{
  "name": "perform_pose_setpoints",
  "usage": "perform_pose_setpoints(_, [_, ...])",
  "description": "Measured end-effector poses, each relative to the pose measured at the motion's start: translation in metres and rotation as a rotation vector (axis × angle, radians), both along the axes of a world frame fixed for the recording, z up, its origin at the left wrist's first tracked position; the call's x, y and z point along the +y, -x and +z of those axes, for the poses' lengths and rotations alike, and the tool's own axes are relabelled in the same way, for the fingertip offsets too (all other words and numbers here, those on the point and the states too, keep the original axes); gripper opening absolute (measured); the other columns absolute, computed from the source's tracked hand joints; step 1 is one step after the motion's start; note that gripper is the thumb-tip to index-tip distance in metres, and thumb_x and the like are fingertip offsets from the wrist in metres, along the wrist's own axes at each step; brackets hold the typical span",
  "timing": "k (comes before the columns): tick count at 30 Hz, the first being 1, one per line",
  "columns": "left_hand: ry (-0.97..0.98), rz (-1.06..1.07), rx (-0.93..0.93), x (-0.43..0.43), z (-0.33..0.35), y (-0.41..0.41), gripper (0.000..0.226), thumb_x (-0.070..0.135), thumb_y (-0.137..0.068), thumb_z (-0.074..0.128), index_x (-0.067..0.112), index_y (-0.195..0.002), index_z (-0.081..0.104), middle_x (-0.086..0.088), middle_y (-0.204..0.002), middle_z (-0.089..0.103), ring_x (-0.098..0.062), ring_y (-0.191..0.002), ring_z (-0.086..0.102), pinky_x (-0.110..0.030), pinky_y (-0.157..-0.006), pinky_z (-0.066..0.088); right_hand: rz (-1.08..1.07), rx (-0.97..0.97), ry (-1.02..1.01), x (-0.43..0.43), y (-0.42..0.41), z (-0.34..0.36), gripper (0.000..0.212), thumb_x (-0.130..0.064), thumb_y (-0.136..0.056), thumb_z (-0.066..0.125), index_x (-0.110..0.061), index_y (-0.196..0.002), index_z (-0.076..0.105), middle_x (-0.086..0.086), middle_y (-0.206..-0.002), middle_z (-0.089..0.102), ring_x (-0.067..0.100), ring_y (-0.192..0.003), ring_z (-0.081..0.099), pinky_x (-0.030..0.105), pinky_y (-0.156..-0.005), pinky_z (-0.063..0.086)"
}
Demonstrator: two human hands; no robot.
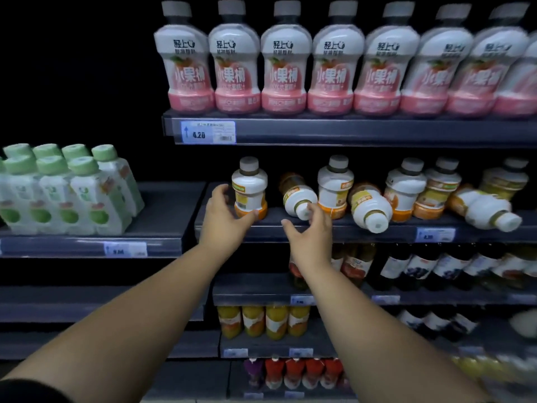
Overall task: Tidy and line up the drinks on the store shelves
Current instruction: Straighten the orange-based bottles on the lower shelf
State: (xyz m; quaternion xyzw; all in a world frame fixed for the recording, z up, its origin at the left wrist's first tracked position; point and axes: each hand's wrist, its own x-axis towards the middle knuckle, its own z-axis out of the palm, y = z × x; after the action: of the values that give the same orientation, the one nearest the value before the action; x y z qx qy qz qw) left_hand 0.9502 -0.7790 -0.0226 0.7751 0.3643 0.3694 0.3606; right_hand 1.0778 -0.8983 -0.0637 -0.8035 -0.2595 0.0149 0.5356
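The pink bottles [331, 59] on the top shelf stand aligned. On the middle shelf [334, 232] we cup our left hand [225, 219] around an upright orange bottle [250, 189], loosely and not clamped. Our open right hand [309, 234] touches a toppled bottle [296, 196]. Two more lie over the front lip (risking a fall), and free room remains between them.

on the middle shelf [334, 228] my orange drink bottles are sitting in disarray: the leftmost bottle [249, 189] is standing upright, label turned sideways; beside it a toppled bottle [297, 196] is lying with its cap toward me, and two more fallen bottles [369, 206] [483, 207] are lying between upright ones.
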Motion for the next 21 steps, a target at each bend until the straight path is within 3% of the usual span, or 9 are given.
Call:
perform_pose_setpoints(3, [0.028, -0.007, -0.008, 0.022, -0.011, -0.010, 0.093, 0.039, -0.071, 0.085, 0.017, -0.146, 0.034, -0.006, -0.138, 0.047, -0.018, -0.123, 0.050, -0.040, -0.103, 0.046, -0.143, 0.006, -0.073, 0.015, -0.001, -0.006, 0.064, -0.046, -0.084, 0.076, -0.022, -0.136, 0.048, -0.003, -0.134, 0.044, 0.022, -0.119, 0.052, 0.041, -0.097, 0.050])
perform_pose_setpoints(7, [0.053, -0.054, -0.010, 0.037, -0.020, -0.024, 0.096, 0.052, -0.061, 0.084, 0.018, -0.138, 0.038, -0.004, -0.130, 0.055, -0.018, -0.114, 0.058, -0.042, -0.095, 0.052, -0.240, 0.035, -0.097, 0.027, -0.004, -0.011, 0.053, -0.050, -0.085, 0.072, -0.026, -0.129, 0.054, -0.009, -0.122, 0.056, 0.020, -0.112, 0.056, 0.049, -0.095, 0.050])
perform_pose_setpoints(9, [0.073, -0.036, -0.020, 0.042, -0.021, -0.032, 0.090, 0.057, -0.056, 0.083, 0.021, -0.127, 0.041, -0.004, -0.125, 0.059, -0.019, -0.108, 0.061, -0.043, -0.091, 0.054, -0.285, 0.027, -0.069, 0.031, -0.007, -0.012, 0.047, -0.048, -0.086, 0.071, -0.027, -0.125, 0.058, -0.007, -0.119, 0.062, 0.022, -0.112, 0.056, 0.051, -0.098, 0.046])
perform_pose_setpoints(13, [0.059, -0.002, 0.010, 0.049, -0.021, -0.048, 0.067, 0.042, -0.067, 0.087, 0.016, -0.109, 0.042, -0.010, -0.116, 0.060, -0.029, -0.105, 0.061, -0.044, -0.086, 0.053, -0.294, -0.034, -0.038, 0.035, -0.009, -0.010, 0.038, -0.041, -0.084, 0.076, -0.025, -0.115, 0.062, -0.006, -0.111, 0.065, 0.022, -0.109, 0.055, 0.051, -0.098, 0.044])
perform_pose_setpoints(21, [0.066, -0.103, 0.003, 0.072, -0.021, -0.035, 0.077, 0.039, -0.066, 0.089, 0.018, -0.126, 0.046, -0.001, -0.122, 0.062, -0.020, -0.110, 0.060, -0.042, -0.092, 0.051, -0.108, -0.283, -0.164, 0.042, -0.021, 0.034, 0.042, -0.030, -0.082, 0.077, -0.018, -0.121, 0.064, -0.008, -0.110, 0.062, 0.021, -0.105, 0.056, 0.041, -0.093, 0.047])
